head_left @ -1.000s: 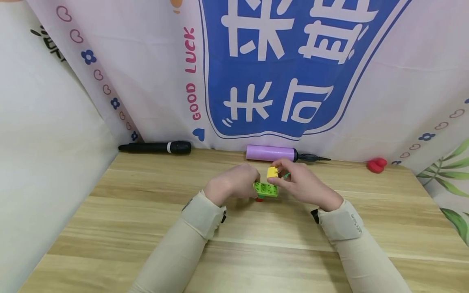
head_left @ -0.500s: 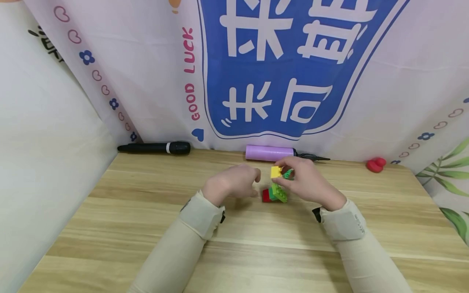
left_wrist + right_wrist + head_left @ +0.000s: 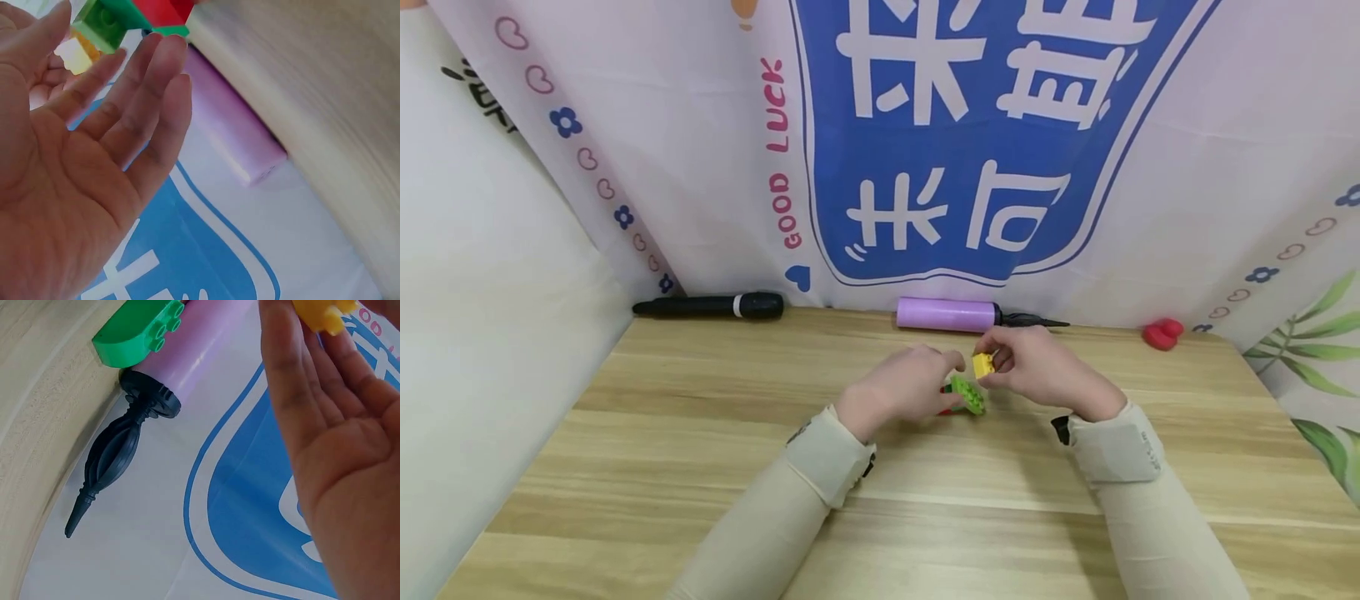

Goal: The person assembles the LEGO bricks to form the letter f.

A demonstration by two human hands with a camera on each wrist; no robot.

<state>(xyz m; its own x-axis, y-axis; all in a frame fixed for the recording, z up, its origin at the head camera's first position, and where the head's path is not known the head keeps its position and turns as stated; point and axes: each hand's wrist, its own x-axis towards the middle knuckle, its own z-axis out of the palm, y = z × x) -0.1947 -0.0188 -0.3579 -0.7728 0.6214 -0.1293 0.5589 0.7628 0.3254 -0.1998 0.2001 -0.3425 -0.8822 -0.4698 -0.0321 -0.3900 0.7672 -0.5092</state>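
My right hand [image 3: 1045, 368] pinches a yellow toy brick [image 3: 982, 365] between thumb and fingers, just above the table. To its left, my left hand [image 3: 901, 387] reaches round a small stack of toy bricks, its fingers loosely bent. In the left wrist view a gap shows between its fingers and thumb, with no brick gripped. The stack joins a lime green brick [image 3: 967, 395], a darker green part and a red brick [image 3: 164, 11]; it lies tipped over, studs facing right. A rounded green brick [image 3: 134, 337] shows in the right wrist view; the right hand hides it from the head view.
Along the back edge of the wooden table [image 3: 715, 467] lie a black microphone-like object [image 3: 709, 306], a purple hand pump [image 3: 947, 314] with a black nozzle, and a small red object [image 3: 1163, 334]. A printed cloth [image 3: 715, 167] hangs right behind them.
The left hand let go of the stack, which tipped over to the right, then moved right and back around it. The right hand shifted slightly right with the yellow brick. The head view turned slightly.
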